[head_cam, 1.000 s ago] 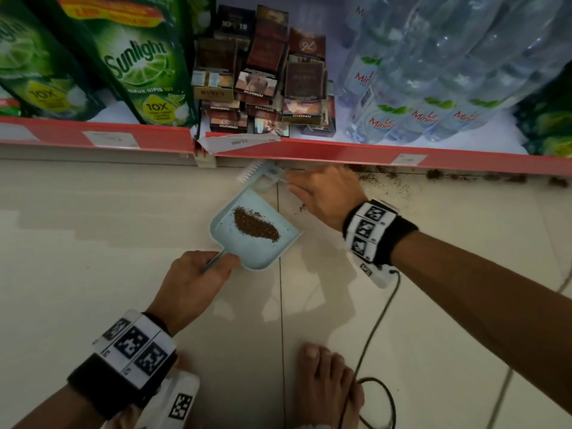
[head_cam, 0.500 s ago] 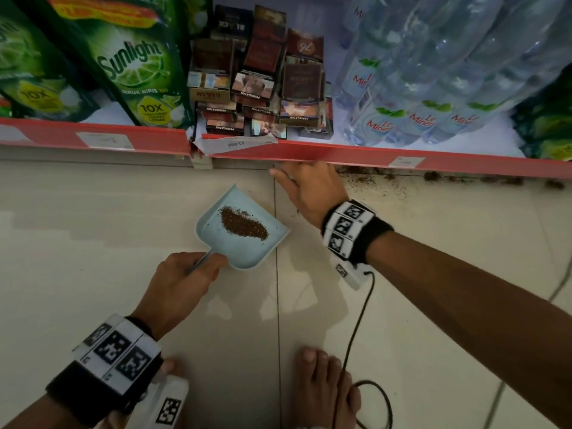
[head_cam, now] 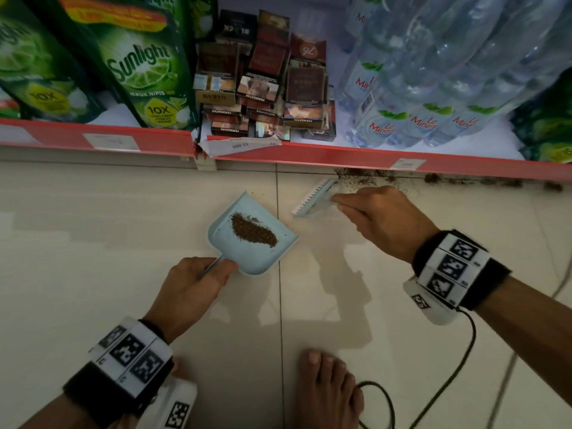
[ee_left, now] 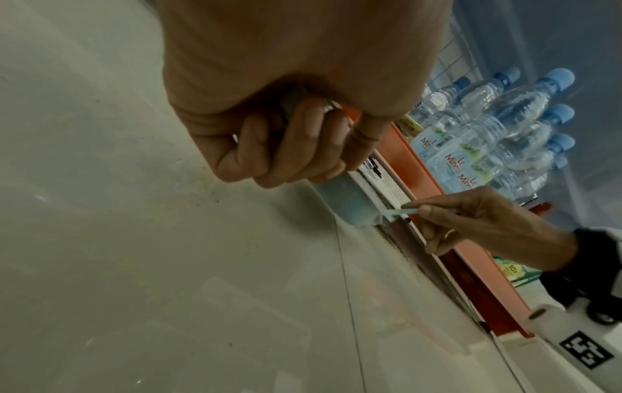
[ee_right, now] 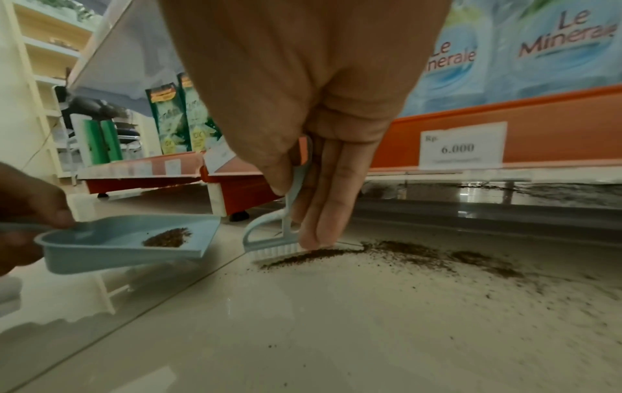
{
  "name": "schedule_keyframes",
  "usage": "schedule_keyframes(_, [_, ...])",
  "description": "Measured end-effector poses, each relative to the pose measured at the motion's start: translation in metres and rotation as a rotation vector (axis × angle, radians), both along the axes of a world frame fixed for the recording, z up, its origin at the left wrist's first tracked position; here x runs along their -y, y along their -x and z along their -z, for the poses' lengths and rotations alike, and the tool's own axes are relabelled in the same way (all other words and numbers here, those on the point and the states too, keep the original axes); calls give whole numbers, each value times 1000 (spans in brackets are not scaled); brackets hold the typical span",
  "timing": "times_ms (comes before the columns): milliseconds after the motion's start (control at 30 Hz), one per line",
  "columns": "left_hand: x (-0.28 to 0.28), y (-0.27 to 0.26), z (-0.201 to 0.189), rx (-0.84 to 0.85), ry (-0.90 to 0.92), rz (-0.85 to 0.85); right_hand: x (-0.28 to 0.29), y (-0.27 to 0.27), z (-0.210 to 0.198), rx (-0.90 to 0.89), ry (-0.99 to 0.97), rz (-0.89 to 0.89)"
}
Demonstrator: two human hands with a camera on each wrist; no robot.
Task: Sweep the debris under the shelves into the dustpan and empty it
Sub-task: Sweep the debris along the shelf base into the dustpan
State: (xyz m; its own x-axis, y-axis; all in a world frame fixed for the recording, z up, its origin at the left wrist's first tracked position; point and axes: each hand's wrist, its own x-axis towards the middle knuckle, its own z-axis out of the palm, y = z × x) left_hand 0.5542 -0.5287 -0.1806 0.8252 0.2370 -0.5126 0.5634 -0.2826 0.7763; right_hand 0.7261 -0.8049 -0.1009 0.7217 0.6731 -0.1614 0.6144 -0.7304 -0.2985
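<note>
A pale blue dustpan [head_cam: 251, 255] [ee_right: 101, 248] is held slightly above the cream tile floor, with a pile of brown debris [head_cam: 253, 232] [ee_right: 167, 238] in it. My left hand [head_cam: 193, 283] [ee_left: 286, 149] grips its handle. My right hand [head_cam: 382, 222] [ee_right: 303, 149] grips a small pale blue brush [head_cam: 315, 198] [ee_right: 274, 239] [ee_left: 400, 212], bristles down on the floor right of the pan. More brown debris [head_cam: 359, 176] [ee_right: 421, 256] lies along the floor under the red shelf edge [head_cam: 340, 154], right beside the brush.
The low shelf holds green soap pouches [head_cam: 145, 72], stacked cigarette packs [head_cam: 263, 94] and water bottles [head_cam: 418, 97]. A bare foot [head_cam: 328, 385] and a black cable [head_cam: 439, 394] lie near the bottom of the floor.
My right hand has come back out from under the shelf edge to the right, and the brush shows again beside the pan. The dustpan has stayed nearly in place.
</note>
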Motion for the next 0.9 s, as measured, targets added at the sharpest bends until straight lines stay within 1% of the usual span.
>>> schedule_keyframes(100, [4,-3,-3,15,2,23,-8,-2,3,28,-121,32])
schedule_keyframes(200, [7,-3,-5,24,-15,44,-26,-7,14,43,-169,-24])
schedule_keyframes(267, [7,-1,-7,16,-11,45,-31,-11,18,11,-152,-83])
schedule_keyframes(333, [6,6,-9,4,-26,55,-24,-16,18,-25,-85,-134])
schedule_keyframes(467, [2,24,-8,-31,-33,55,11,-23,3,-17,34,-126])
schedule_keyframes(533, [0,29,-7,-36,-37,49,24,-25,-7,14,2,-115])
schedule_keyframes(600, [-1,30,-7,-34,-44,49,25,-26,-13,15,-50,-104])
schedule_keyframes(667, [1,28,-9,-37,-43,48,13,-26,-13,11,-105,-99])
schedule_keyframes(767, [3,23,-11,-49,-14,33,-23,-23,-2,4,-187,-126])
schedule_keyframes(900, [1,20,-12,-58,-8,35,-69,-21,17,-42,-221,-123])
